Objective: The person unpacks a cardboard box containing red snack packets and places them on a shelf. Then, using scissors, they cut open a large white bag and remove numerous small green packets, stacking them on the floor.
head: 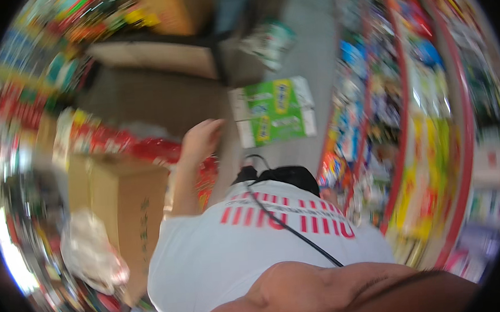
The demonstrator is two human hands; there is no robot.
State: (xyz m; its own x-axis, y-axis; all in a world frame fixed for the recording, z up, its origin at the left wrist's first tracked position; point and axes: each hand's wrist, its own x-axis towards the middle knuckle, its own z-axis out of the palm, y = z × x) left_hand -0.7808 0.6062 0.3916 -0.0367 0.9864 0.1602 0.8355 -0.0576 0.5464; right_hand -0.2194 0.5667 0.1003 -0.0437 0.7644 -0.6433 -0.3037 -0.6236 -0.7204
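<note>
My left hand (203,137) is raised in front of my left side, blurred, with its fingers loosely bent. I cannot tell whether anything is in it. Just beside it are red shiny packages (156,148) and a broad brown surface (154,97), perhaps a large carton, with a pale upright flap or edge (156,56) at its far side. My right hand is out of view; only a sliver of skin shows by my right waist. Ahead of me on the grey floor (316,51) lies a green and white printed cardboard piece (273,111).
Shelves with red edges (400,71) full of packaged goods run along the right. A tall cardboard box (122,199) and a white plastic bag (91,254) stand on the left. Farther ahead is a pale green bag (274,41). A black cable (294,231) crosses my shirt.
</note>
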